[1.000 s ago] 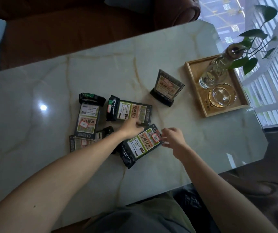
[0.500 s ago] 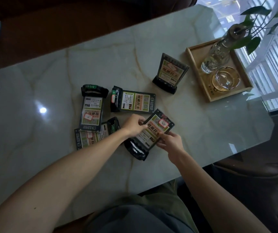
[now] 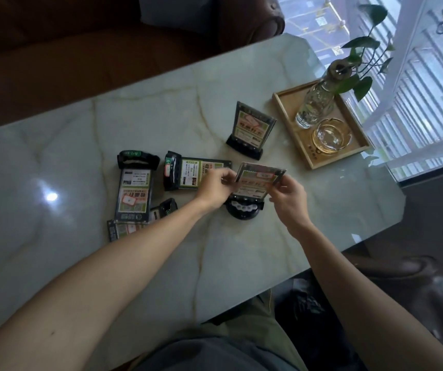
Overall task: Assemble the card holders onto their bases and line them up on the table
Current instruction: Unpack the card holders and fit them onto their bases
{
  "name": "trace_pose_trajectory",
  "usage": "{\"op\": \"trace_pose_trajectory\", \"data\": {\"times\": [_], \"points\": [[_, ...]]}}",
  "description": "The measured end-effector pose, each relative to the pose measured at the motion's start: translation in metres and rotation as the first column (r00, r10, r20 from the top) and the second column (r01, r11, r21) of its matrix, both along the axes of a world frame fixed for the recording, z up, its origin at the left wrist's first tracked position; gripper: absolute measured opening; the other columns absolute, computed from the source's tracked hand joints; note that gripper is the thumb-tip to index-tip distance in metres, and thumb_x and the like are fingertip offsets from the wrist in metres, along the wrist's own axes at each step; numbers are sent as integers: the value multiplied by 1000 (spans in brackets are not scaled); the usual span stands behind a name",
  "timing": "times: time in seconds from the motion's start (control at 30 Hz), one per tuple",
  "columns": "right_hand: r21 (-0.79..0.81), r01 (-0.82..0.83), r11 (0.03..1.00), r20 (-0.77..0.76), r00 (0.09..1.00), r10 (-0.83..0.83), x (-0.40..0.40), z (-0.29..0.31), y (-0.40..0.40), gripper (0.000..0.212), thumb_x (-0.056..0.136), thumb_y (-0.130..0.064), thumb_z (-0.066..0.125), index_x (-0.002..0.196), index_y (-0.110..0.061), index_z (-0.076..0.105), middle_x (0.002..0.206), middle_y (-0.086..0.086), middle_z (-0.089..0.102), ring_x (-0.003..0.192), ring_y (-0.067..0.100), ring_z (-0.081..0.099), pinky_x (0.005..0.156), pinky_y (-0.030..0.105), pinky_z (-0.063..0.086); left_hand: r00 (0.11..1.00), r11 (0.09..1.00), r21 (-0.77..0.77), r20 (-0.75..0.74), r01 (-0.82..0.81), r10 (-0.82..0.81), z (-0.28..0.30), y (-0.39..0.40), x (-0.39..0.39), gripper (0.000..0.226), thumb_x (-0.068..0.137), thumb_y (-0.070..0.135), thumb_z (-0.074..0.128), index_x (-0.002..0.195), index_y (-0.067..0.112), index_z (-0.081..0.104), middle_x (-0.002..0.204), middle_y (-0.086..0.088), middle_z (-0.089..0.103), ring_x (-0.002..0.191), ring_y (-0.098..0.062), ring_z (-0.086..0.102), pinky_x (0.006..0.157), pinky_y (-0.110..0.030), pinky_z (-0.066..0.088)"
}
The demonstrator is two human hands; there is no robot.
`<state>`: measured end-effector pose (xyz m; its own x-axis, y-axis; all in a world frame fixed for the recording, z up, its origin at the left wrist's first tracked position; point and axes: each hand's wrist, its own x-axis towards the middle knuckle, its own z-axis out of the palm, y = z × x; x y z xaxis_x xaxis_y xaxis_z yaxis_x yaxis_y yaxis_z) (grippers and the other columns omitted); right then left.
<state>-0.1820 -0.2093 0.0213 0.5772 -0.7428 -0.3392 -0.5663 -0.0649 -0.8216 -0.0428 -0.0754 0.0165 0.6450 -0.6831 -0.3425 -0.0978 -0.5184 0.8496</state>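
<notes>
There, both hands pinched one card holder [image 3: 258,180] by its side edges, left hand [image 3: 215,187] and right hand [image 3: 288,195], the flat glossy panel upright over its rounded black base [image 3: 244,211]. Another stood finished [image 3: 249,129] behind; three lay flat to the left. The tabletop [image 3: 107,263] was polished pale marble beside a wooden tray [image 3: 306,153] and window.
</notes>
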Motion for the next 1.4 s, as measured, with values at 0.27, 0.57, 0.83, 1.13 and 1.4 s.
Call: {"op": "trace_pose_trajectory", "data": {"times": [0.27,0.57,0.83,1.13,1.4], "points": [[-141,-37,989,12,999,39,-12,-4,6,6,88,-11,70,93,-8,68,91,11,64,84,28,63,76,54,53,996,996,-83,-81,-36,29,-8,10,-8,11,83,13,78,81,20,70,81,5,71,75,-9,66,74,-21,53],[-32,70,997,-83,994,-72,-17,-15,27,15,89,-18,69,101,-11,63,95,8,70,86,23,66,72,40,54,987,997,-53,-154,-49,40,-5,30,-9,19,88,27,73,104,16,75,94,11,72,80,14,63,72,-7,46],[315,-59,947,-234,963,137,5,-22,85,12,85,-8,63,75,-13,59,73,10,58,69,24,54,63,37,44,971,971,21,8,-237,237,5,92,30,16,89,28,71,103,19,75,97,8,74,90,-4,67,83,-25,55],[653,174,738,-211,977,-44,73,-45,118,29,93,-23,69,115,-4,63,109,15,69,97,28,71,78,40,60,993,991,122,117,-49,35,8,83,102,37,91,31,69,127,21,65,130,3,65,119,-13,59,98,-27,46],[840,373,394,-201,889,-412,112,-64,115,46,97,-14,62,137,3,46,124,26,59,108,38,66,86,50,59,977,949,268,85,168,-197,-23,19,134,50,91,37,67,139,28,53,142,0,56,122,-21,59,101,-39,48]]}}
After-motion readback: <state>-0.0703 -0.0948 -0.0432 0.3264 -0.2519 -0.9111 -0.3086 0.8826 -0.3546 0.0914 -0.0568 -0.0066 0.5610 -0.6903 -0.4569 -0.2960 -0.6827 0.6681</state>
